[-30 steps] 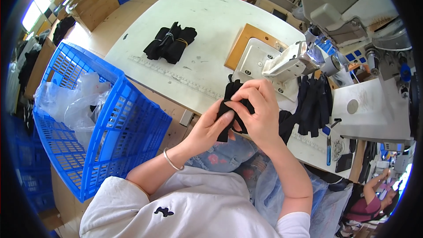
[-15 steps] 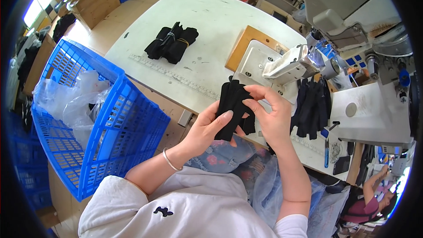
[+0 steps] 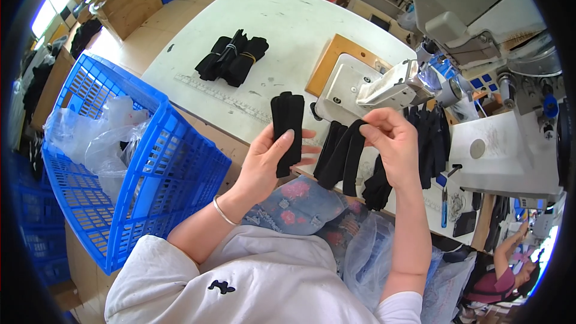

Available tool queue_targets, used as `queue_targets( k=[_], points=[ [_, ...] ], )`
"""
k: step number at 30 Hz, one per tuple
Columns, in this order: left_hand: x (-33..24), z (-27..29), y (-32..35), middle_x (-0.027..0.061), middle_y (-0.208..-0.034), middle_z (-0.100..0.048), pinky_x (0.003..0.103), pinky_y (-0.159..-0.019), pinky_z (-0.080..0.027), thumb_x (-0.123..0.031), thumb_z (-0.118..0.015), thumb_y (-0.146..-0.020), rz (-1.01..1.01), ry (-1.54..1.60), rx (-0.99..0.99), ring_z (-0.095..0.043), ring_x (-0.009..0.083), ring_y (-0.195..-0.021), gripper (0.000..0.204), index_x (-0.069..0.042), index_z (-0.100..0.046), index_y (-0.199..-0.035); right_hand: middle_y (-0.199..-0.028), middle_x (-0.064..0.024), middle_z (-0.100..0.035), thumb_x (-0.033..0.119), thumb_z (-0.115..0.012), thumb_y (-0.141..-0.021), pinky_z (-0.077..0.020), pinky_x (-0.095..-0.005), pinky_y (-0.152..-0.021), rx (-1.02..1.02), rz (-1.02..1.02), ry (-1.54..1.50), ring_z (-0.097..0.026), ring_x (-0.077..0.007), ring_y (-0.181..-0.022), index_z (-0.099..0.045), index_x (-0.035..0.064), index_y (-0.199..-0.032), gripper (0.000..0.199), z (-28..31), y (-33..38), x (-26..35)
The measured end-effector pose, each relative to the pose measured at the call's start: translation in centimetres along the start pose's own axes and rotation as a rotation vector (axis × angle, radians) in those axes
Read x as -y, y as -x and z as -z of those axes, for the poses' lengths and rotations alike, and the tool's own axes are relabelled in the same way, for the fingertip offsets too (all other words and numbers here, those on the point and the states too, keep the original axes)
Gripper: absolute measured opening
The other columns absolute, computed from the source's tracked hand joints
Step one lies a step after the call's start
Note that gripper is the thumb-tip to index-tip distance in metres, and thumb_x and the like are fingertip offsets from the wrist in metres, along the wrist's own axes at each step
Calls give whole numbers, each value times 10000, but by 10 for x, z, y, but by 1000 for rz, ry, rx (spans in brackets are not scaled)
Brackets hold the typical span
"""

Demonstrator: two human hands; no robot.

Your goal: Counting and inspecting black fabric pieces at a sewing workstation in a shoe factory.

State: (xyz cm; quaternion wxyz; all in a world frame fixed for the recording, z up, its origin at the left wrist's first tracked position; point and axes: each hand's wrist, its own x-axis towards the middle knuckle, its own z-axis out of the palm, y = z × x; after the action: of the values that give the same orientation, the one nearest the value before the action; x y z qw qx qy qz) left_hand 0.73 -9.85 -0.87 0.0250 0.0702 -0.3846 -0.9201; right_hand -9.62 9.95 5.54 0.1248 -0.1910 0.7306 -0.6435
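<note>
My left hand [image 3: 255,162] is closed round a flat stack of black fabric strips [image 3: 288,117], its thumb pressed on the front and the other fingers behind. To the right, my right hand [image 3: 393,147] pinches the upper end of a black fabric strip [image 3: 353,162]. More black strips [image 3: 329,153] lie beside that one at the table's near edge, and how they join is hard to make out. Just beyond both hands stands the white sewing machine arm [image 3: 390,87]. A row of black strips [image 3: 431,144] hangs or lies right of my right hand.
Tied black bundles [image 3: 231,60] rest on the white table [image 3: 288,18] behind a ruler marking [image 3: 222,96]. At left stands a blue plastic basket [image 3: 135,216] holding clear bags [image 3: 114,144]. Blue-handled snips [image 3: 444,207] lie at right. A person [image 3: 495,282] works farther right.
My hands have moved apart: the left went left with its stack, the right went right with a strip pinched. The black strips, previously together between both hands, are now separated.
</note>
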Motion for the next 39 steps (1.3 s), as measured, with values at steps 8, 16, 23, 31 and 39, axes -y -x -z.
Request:
queue_targets(
  k=[8,16,23,31,39],
  points=[
    [3,-8,2,154,-1267,-587,399,-818,-580,-113,-524,-990,56,-65,43,-663,278,-1026,294,1,-518,-1261,-977,-59,-659,134,-739,-799,-487,-318,-812,14,3,584,-616,-181,-890,-645,47,-1081,310,-5,-7,-29],
    [13,-14,9,137,-1113,-642,362,-810,-568,-178,-539,-997,104,11,100,-667,225,-971,280,-12,-548,-1222,-1170,-83,-613,100,-757,-752,-476,-391,-865,-28,612,736,-590,-276,-1023,-630,75,-1176,444,-42,7,-4],
    [9,-15,11,124,-1070,-652,354,-807,-556,-215,-520,-1008,144,130,77,-664,208,-933,290,-16,-555,-1216,-921,-52,-658,52,-743,-767,-501,-336,-686,-132,715,651,-637,-228,-837,-657,72,-1111,355,-42,18,-12],
    [11,-13,14,100,-1253,-610,332,-821,-531,-174,-520,-1006,126,59,140,-652,181,-960,326,-5,-528,-1285,-803,-68,-621,19,-714,-801,-493,-311,-607,-116,485,585,-640,-195,-704,-691,55,-1065,268,-46,13,3],
    [6,-19,14,91,-1214,-619,341,-813,-541,-183,-515,-1009,167,131,145,-654,195,-967,315,6,-531,-1261,-820,-55,-643,35,-758,-747,-501,-308,-598,-281,812,832,-641,-202,-713,-701,61,-1038,298,-46,14,-12]
  ],
)
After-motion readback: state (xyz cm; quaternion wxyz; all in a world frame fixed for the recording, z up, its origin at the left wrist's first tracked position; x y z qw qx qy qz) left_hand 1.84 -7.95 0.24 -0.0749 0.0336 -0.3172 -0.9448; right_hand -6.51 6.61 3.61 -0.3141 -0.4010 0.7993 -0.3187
